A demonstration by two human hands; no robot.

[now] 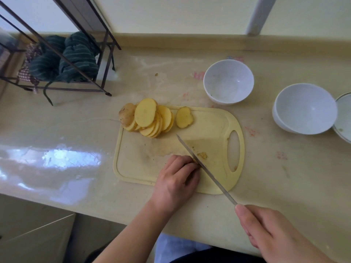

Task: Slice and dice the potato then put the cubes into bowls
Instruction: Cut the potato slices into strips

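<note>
slicing: nearly done, potato slices [150, 118] piled on cutting board [214, 120] | left hand [176, 179] pinches last piece | right hand [273, 232] grips knife [205, 168] | dicing: not begun | bowls [228, 81]: empty

potato piece hidden under left hand [175, 179], knife handle hidden inside right hand [273, 230], third bowl [344, 118] cropped

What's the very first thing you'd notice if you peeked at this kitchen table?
Probably the fan of pale yellow round potato slices piled at the far left corner of the cream plastic cutting board. Next, the long steel knife held by the right hand, slanting across the board beside the left hand, which holds down a small potato piece. Two empty white bowls wait to the right.
</note>
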